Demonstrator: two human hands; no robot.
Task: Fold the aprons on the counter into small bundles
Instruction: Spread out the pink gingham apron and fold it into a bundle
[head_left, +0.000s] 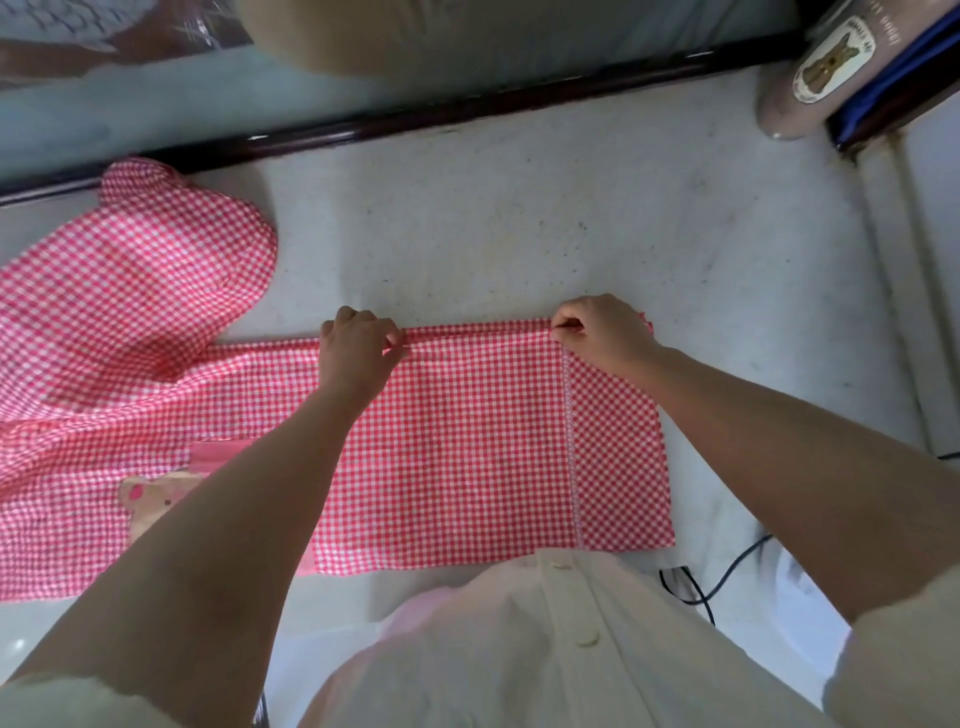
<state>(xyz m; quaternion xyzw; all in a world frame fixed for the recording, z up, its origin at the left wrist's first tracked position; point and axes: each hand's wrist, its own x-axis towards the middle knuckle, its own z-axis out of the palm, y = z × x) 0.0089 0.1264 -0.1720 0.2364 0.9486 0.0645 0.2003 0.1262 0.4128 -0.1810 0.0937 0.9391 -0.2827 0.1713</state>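
Note:
A red-and-white checked apron (467, 441) lies flat on the pale marble counter (519, 218), folded into a wide band. My left hand (358, 348) pinches its far edge near the middle. My right hand (597, 330) pinches the same far edge close to the right corner, beside a white trim stripe (569, 415). The left part of the apron (119, 291) spreads out rumpled toward the counter's left side, with a pink patch pocket (150, 499) partly hidden behind my left forearm.
A dark rail (467, 104) runs along the counter's far edge. A jar with a label (815, 78) stands at the far right beside a blue-edged object (893, 73). A black cable (727, 571) hangs below the counter's near right edge.

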